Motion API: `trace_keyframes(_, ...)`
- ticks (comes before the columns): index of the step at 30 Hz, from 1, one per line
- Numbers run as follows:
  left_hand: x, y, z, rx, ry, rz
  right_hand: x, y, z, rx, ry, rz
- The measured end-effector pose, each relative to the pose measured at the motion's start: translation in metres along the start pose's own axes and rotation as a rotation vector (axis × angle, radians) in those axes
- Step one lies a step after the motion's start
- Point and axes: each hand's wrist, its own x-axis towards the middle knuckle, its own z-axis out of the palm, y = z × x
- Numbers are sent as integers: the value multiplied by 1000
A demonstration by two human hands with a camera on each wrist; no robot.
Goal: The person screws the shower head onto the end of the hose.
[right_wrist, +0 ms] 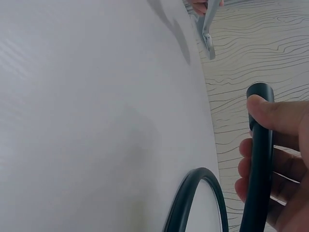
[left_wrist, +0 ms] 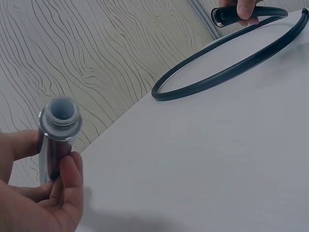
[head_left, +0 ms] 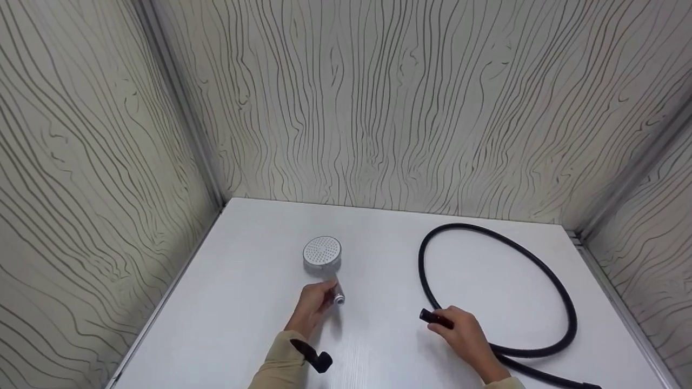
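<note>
The left grip (head_left: 312,303) pinched the shower head (head_left: 323,254) by its handle (head_left: 338,290), between thumb and fingers. The right grip (head_left: 459,332) held the hose end (head_left: 431,316), thumb on top and fingers curled round. Both grips were narrow and loaded.

The handle's long axis ran from far to near, angled slightly right. Its threaded end (left_wrist: 62,121) projected on the near side of the left grip; the spray plate (head_left: 322,250) lay on the far side. The hose end projected left from the right grip, tilted slightly far.

The threaded end and the hose end stood well apart, the hose end to the right and slightly nearer. Their axes were not in line. Beyond the right grip, the hose (head_left: 571,324) looped far and right over the bench (head_left: 259,259).
</note>
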Motion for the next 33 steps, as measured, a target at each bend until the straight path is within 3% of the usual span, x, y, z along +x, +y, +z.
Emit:
trace_keyframes(6,-2,0,7,-55,23,44,1,-7,1,46,32,-47)
trace_keyframes(15,-13,5,10,-20,27,7,2,-18,2,107,58,-27)
trace_keyframes(33,-25,7,21,-47,2,42,8,-30,11,148,66,-119)
